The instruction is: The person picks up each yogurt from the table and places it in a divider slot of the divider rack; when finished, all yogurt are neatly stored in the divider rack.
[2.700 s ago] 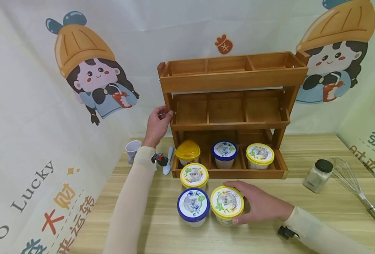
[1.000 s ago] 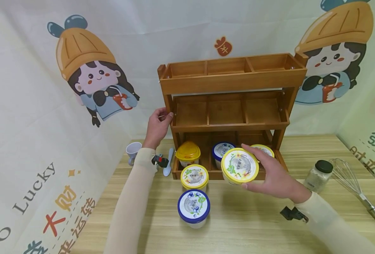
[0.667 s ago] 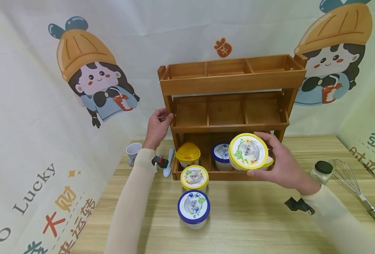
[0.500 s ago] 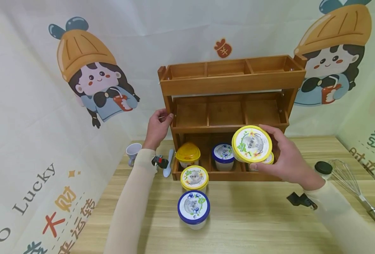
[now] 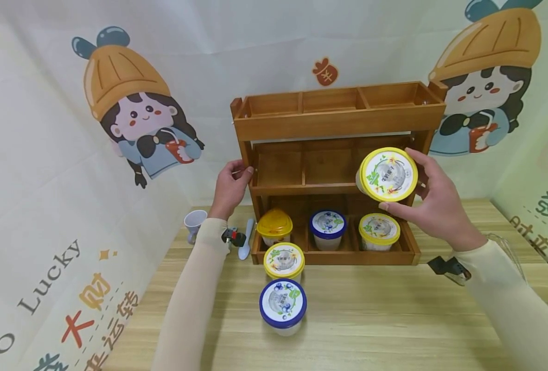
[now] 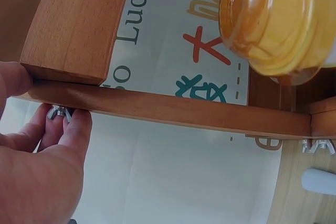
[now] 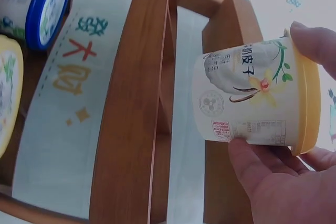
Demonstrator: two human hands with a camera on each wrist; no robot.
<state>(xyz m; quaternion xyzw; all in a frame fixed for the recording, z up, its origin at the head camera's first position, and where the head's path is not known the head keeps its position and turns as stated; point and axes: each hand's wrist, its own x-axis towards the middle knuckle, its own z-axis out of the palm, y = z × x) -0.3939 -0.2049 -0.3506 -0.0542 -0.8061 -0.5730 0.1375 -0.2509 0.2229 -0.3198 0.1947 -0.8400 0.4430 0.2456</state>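
Yellow-lidded tub, held tilted by the right hand, is best levelled clear of the rack, whose side the left hand grips.

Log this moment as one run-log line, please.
left fingers: grip left side of wooden rack; right fingers: hold yellow-lidded tub before middle tier; bottom tier: three lidded tubs; table: two lidded tubs
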